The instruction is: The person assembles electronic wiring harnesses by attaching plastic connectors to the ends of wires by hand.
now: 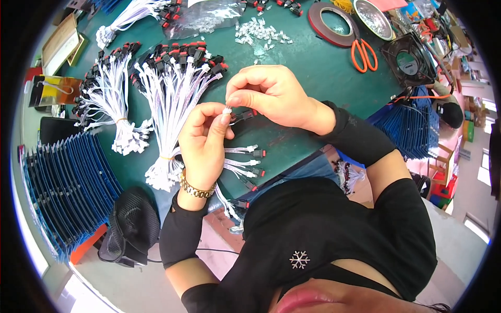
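My left hand point(203, 138) pinches a small white connector point(226, 111) between thumb and fingertips. Above it, my right hand point(269, 96) is closed, thumb and forefinger pressed together right at the connector; whatever they grip is too small to make out. A black plug with a red end point(245, 116) shows just beside my left fingertips. Under and beside my left hand lies a big bundle of white cables point(169, 107) with black-and-red plugs at the far end. Several loose white cables point(242, 166) with the same plugs stick out to the right of my left wrist.
A second cable bundle point(117, 99) lies at left. Small clear pieces point(258, 34) are heaped at the back, beside a plastic bag point(206, 18). Toward the right are a tape roll point(330, 25), orange-handled scissors point(364, 55), a metal bowl point(373, 20) and a black fan point(408, 61).
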Available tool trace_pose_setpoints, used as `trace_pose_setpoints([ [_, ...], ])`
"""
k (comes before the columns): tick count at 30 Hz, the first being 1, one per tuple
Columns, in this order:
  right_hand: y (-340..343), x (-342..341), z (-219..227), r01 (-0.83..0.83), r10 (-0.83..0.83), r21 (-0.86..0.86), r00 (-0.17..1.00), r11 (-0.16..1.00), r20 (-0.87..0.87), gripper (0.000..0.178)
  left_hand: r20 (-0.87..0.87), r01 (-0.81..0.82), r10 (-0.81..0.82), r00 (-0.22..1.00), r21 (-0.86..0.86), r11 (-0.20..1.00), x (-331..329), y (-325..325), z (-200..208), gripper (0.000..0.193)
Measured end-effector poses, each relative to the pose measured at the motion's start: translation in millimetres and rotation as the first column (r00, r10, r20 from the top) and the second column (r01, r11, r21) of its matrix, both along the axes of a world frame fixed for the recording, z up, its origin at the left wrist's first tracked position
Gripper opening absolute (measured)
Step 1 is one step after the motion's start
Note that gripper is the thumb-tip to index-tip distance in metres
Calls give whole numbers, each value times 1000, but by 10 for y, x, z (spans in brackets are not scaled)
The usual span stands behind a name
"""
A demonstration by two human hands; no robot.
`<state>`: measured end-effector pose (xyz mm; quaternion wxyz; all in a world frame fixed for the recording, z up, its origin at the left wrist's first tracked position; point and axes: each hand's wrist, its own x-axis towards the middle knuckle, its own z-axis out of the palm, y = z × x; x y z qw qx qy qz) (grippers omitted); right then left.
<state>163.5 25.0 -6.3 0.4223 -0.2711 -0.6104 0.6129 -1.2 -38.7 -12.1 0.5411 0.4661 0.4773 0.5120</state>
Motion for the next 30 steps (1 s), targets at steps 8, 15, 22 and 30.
trace_pose_setpoints([
  [8,4,22,37,7,-14,110,998,994,63,7,6,-16,16,1000,26,1000,-3,-13,-8,7],
  [15,41,43,-8,34,-81,340,989,940,124,5,-12,-24,24,1000,25,999,18,-11,-17,6],
  [22,30,3,-84,87,-188,537,973,839,137,6,-64,-24,22,998,-31,999,13,-18,-46,8],
  [30,15,16,-133,84,-189,560,973,824,131,6,-120,15,-21,993,-56,998,10,-13,-75,9],
])
